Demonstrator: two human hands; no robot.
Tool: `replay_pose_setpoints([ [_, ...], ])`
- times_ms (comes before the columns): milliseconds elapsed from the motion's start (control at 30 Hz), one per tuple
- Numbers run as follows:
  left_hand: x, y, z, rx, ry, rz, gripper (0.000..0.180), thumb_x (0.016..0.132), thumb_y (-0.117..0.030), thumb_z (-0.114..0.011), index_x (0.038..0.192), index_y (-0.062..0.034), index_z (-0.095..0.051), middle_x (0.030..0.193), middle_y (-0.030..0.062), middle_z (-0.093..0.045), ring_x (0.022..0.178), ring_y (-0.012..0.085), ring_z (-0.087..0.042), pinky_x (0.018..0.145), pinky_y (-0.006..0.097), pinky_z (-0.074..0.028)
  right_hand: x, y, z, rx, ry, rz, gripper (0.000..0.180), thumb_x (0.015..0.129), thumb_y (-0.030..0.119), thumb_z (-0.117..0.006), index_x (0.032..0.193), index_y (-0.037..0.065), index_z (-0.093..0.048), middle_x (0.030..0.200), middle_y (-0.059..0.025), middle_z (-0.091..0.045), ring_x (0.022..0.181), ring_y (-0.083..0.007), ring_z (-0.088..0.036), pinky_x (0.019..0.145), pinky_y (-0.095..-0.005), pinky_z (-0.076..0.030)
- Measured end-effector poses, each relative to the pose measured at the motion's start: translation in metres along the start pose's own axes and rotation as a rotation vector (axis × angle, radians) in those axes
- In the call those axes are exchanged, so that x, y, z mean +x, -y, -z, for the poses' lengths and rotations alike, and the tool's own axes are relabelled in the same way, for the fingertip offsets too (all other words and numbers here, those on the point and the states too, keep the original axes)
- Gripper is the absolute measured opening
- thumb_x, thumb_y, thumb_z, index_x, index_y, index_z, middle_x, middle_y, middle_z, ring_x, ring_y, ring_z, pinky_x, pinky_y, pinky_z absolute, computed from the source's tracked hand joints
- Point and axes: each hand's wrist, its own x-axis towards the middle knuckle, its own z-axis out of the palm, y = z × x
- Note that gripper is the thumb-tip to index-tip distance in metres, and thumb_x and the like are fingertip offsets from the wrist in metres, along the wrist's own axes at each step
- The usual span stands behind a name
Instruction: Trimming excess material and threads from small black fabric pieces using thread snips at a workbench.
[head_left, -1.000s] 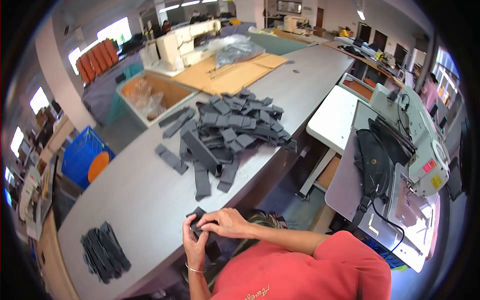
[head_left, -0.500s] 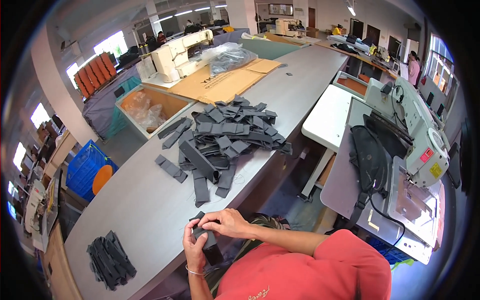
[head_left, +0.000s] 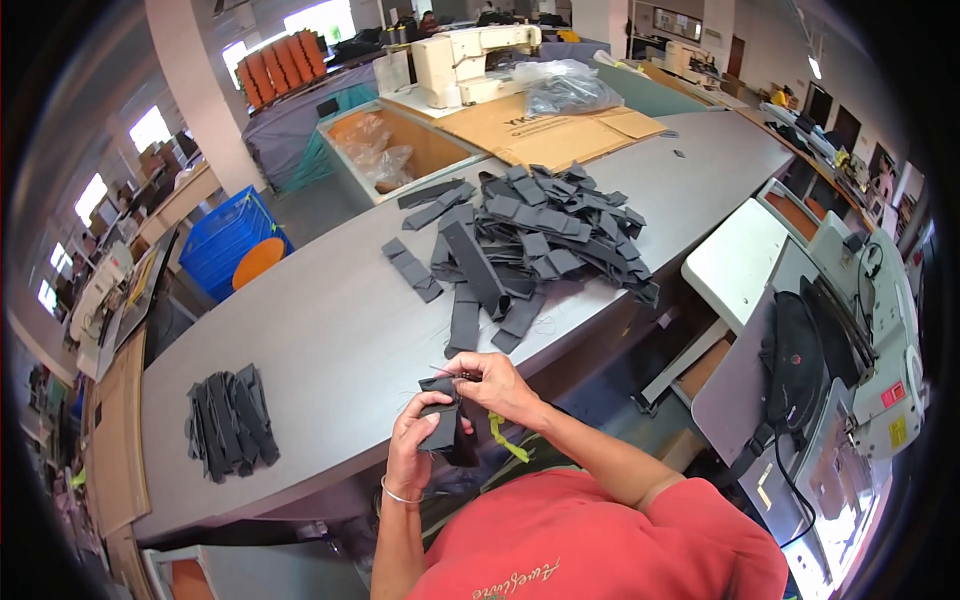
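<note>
My left hand (head_left: 410, 445) grips a folded dark grey fabric strip (head_left: 437, 428) just off the table's near edge. Against the strip's upper end, my right hand (head_left: 500, 388) is closed around a small slim dark tool (head_left: 446, 371), mostly hidden by the fingers. A yellow-green ribbon (head_left: 507, 438) hangs below that hand. Loose threads stick out near the strip's top. Beyond my hands, a heap of similar dark grey strips (head_left: 540, 225) lies on the grey table (head_left: 330, 325). At the left, more strips lie side by side in a bundle (head_left: 230, 422).
A sewing machine (head_left: 470, 60), flattened cardboard (head_left: 550, 130) and an open bin of clear plastic (head_left: 390, 150) stand beyond the table. Another machine (head_left: 880, 330) is at the right, with a black bag (head_left: 800, 360) beside it. A blue crate (head_left: 230, 240) stands left.
The view has swung, shifting the table contents rightward and up in the picture. The slim tool and yellow-green ribbon now show at my right hand. My left hand still holds the strip.
</note>
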Motion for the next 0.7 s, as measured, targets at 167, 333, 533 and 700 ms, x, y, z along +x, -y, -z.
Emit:
replay_pose_setpoints([
  [167,-0.015,-0.007,0.010,0.116,0.013,0.060,0.039,0.080,-0.006,-0.051,0.119,-0.0030,-0.052,0.107,0.0133,-0.063,0.094,0.0175,-0.062,0.085,0.030,-0.050,0.004,0.010,-0.008,0.111,0.086,-0.103,0.020,0.083,-0.002,-0.052,0.096,-0.001,-0.067,0.070,-0.0013,-0.062,0.058,-0.0059,-0.057,0.054,-0.0208,-0.046],
  [333,0.002,-0.004,0.018,0.063,-0.098,-0.152,0.055,0.075,-0.022,-0.061,0.124,0.0012,-0.049,0.110,0.0186,-0.061,0.095,0.0269,-0.062,0.086,0.035,-0.048,0.025,0.018,-0.007,0.394,0.005,0.008,0.018,0.089,0.012,-0.063,0.103,0.002,-0.065,0.087,-0.0002,-0.062,0.076,-0.0069,-0.056,0.067,-0.0237,-0.047],
  [533,-0.003,-0.009,0.028,-0.141,-0.240,-0.183,0.047,0.079,0.004,-0.045,0.126,0.0015,-0.047,0.113,0.0216,-0.061,0.093,0.0224,-0.064,0.086,0.032,-0.051,0.021,0.015,0.001,-0.035,0.075,0.047,0.025,0.087,0.015,-0.066,0.110,0.003,-0.065,0.093,-0.0013,-0.065,0.080,-0.0059,-0.054,0.072,-0.0214,-0.045],
  [700,-0.007,-0.008,0.030,-0.056,-0.285,-0.226,0.046,0.078,0.008,-0.044,0.124,0.0010,-0.050,0.113,0.0191,-0.062,0.095,0.0194,-0.063,0.087,0.030,-0.051,0.004,0.004,-0.013,-0.094,0.118,0.019,0.025,0.084,0.016,-0.069,0.107,0.006,-0.068,0.090,-0.0003,-0.065,0.078,-0.0077,-0.055,0.070,-0.0234,-0.045],
])
